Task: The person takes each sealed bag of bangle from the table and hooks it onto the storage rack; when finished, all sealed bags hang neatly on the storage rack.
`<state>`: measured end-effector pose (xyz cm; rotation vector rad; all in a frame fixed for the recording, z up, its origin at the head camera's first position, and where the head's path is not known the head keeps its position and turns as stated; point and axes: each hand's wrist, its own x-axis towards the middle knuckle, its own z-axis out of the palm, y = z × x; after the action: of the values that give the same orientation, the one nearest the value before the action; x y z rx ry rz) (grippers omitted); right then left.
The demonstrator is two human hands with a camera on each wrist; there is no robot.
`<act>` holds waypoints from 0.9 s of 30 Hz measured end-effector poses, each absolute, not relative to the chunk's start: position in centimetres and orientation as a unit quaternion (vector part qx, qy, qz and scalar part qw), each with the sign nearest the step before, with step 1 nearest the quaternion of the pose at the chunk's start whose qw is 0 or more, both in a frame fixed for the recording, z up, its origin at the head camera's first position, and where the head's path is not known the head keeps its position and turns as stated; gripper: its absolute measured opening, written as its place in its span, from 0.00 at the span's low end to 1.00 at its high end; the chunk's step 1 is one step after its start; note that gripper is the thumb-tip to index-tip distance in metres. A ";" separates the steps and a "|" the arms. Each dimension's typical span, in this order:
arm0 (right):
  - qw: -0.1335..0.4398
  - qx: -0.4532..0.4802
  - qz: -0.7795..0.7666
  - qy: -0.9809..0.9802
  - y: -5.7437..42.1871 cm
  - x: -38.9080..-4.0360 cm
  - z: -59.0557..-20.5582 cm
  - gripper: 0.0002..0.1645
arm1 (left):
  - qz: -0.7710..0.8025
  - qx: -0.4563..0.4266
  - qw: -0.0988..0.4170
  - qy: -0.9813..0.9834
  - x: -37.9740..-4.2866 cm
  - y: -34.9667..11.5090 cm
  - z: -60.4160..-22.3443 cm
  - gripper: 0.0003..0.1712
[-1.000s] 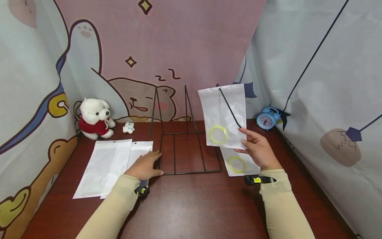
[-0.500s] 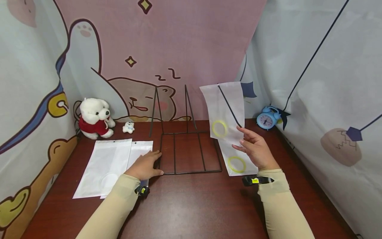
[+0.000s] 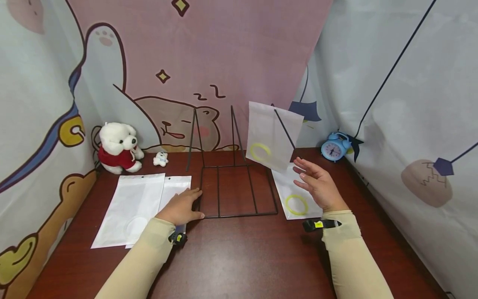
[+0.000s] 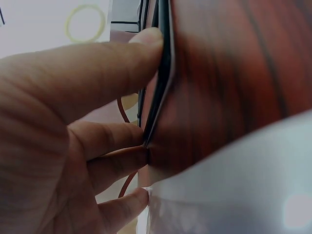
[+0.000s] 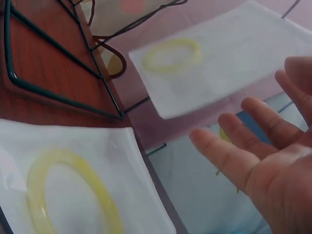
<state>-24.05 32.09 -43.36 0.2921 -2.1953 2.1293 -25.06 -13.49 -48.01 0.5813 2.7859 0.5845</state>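
My left hand (image 3: 181, 207) rests at the near left corner of a black wire rack (image 3: 239, 215); in the left wrist view its thumb and fingertips touch the bars. A white packaging bag (image 3: 274, 133) with a yellow ring (image 3: 260, 152) inside hangs tilted from the rack's right hook (image 3: 284, 128). My right hand (image 3: 317, 185) stands just right of it, fingers spread, holding nothing. Below that hand lies a second white bag (image 3: 279, 187) with a yellow ring (image 5: 73, 161), its right part hidden by the hand.
Two overlapping white bags (image 3: 128, 211) lie left of the rack, partly behind my left arm. A plush dog (image 3: 117, 147) in red, a small white figurine (image 3: 160, 159) and a blue alarm clock (image 3: 333, 147) stand at the back. Printed curtains surround the brown table (image 3: 239, 257).
The hanging bag has swung left and up at its lower end, and now tilts. My right fingers have come away from the hook's tip. My left hand stays in place.
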 end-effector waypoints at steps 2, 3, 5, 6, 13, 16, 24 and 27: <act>0.041 0.076 0.668 -0.739 32.5 -24.0 -43.2 0.31 | 0.199 0.199 0.119 0.952 -25.1 -13.5 -48.1 0.49; 0.044 0.062 0.653 -0.753 32.8 -24.0 -43.1 0.30 | 0.198 0.199 0.119 0.952 -25.1 -13.5 -48.1 0.50; 0.047 0.037 0.624 -0.779 33.6 -23.8 -43.0 0.29 | 0.199 0.199 0.120 0.952 -25.1 -13.5 -48.1 0.50; 0.043 0.021 0.604 -0.795 34.0 -23.7 -42.9 0.29 | 0.199 0.199 0.120 0.952 -25.2 -13.5 -48.2 0.50; -0.019 -0.032 0.467 -0.883 37.9 -23.3 -42.6 0.37 | 0.197 0.200 0.119 0.952 -25.2 -13.6 -48.1 0.50; -0.048 -0.026 0.421 -0.905 39.2 -22.8 -42.4 0.39 | 0.196 0.201 0.118 0.953 -25.2 -13.6 -48.1 0.49; -0.098 -0.018 0.345 -0.933 40.5 -22.9 -43.4 0.40 | 0.198 0.199 0.121 0.952 -25.1 -13.5 -47.9 0.49; -0.111 -0.014 0.324 -0.939 40.7 -23.1 -44.0 0.38 | 0.200 0.199 0.122 0.952 -25.0 -13.5 -47.9 0.49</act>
<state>-23.07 40.68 -43.96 -0.0471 -3.1789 1.0978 -25.00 -13.52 -47.87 0.5805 2.7775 0.5833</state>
